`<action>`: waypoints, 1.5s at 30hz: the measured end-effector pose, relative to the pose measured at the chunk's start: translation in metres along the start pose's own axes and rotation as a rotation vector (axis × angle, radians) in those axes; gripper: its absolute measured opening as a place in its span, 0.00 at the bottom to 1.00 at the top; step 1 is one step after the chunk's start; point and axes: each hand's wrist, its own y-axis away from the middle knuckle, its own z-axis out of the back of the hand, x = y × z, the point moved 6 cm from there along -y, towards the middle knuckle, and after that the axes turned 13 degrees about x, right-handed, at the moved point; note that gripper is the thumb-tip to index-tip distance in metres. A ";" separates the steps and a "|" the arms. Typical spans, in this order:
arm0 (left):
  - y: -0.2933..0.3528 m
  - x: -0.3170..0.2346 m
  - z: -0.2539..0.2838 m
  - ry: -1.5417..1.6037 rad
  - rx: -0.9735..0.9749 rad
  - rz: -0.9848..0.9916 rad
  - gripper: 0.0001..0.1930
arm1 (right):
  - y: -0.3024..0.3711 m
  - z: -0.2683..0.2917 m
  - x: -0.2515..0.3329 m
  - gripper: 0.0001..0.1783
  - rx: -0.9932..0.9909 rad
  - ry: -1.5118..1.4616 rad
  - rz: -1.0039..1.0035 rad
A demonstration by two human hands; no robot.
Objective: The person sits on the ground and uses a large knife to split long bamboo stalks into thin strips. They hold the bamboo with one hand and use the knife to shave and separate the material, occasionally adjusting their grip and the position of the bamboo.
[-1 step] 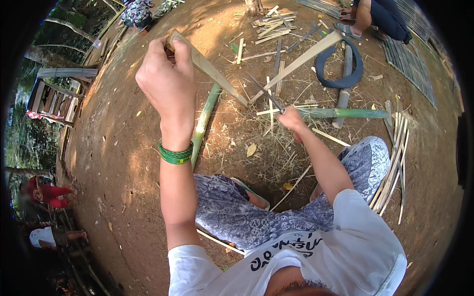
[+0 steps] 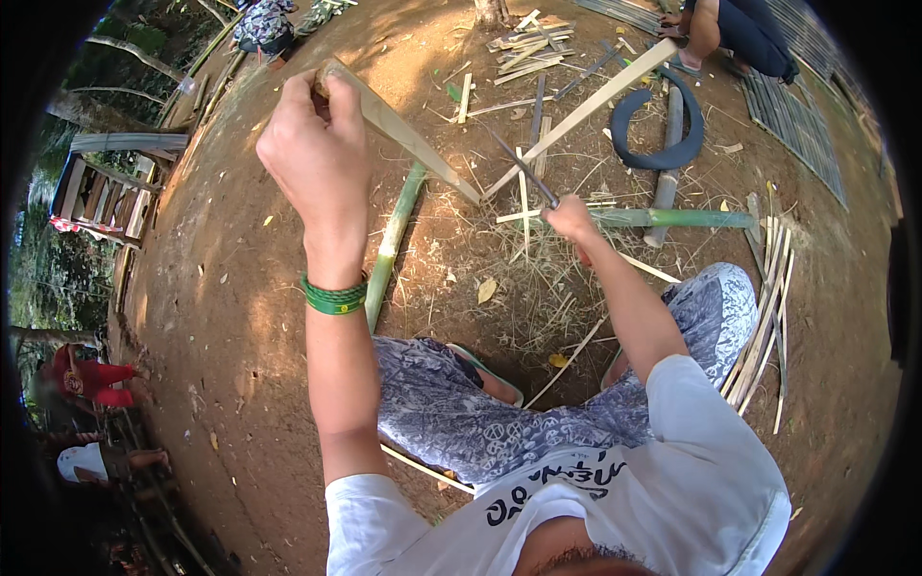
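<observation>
My left hand (image 2: 322, 158) is raised, fingers pinched round the upper end of a pale bamboo strip (image 2: 403, 134) that slopes down to the right. At its lower end a second pale bamboo strip (image 2: 586, 112) meets or nearly meets it in a V and rises to the far right; whether the two are joined I cannot tell. My right hand (image 2: 573, 221) is closed round the handle of a knife (image 2: 519, 160), its thin dark blade pointing up and left across the second strip. Nothing else touches my left hand, which has a green band on its wrist.
Green bamboo poles (image 2: 396, 240) lie on the dirt, one left and another green pole (image 2: 691, 219) right. A dark rubber ring (image 2: 624, 144) rests across a grey pole. Cut strips (image 2: 768, 322) lie by my right knee, more strips (image 2: 528, 48) farther off. Another person (image 2: 744, 38) crouches far right.
My left hand has shifted slightly left. The far end of the second strip has swung up and a little right. My right hand and the knife have moved slightly.
</observation>
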 end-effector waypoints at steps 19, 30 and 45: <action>0.063 -0.051 0.007 0.519 0.224 -0.210 0.11 | 0.317 0.038 0.133 0.30 0.103 -0.637 0.803; 0.097 -0.077 0.016 0.385 0.090 -0.348 0.15 | 0.355 0.038 0.121 0.30 0.083 -0.421 0.755; 0.102 -0.084 0.020 0.387 0.109 -0.350 0.16 | 0.354 0.035 0.114 0.30 0.072 -0.379 0.718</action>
